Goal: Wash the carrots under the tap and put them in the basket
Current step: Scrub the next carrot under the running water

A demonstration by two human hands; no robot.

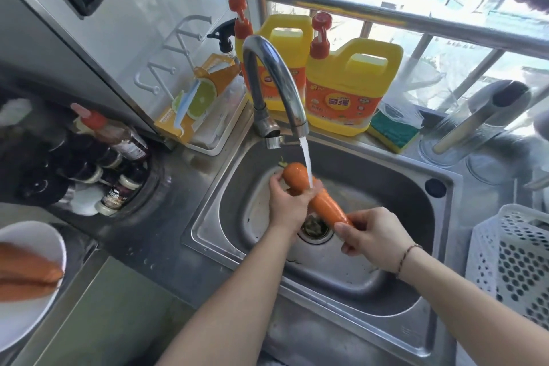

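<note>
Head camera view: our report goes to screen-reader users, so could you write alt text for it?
Two hands hold a carrot under the running tap above a steel sink, the left hand gripping its thick end and the right hand pinching its tip. More carrots wait on a white plate at left; a white perforated basket stands at right.

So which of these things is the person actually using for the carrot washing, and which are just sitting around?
In use:
- carrot, held in the left hand and right hand
- tap, running
- sink
- white basket
- plate of waiting carrots

Lying about:
- yellow detergent jugs
- sponge
- spray bottle
- sauce bottles
</note>
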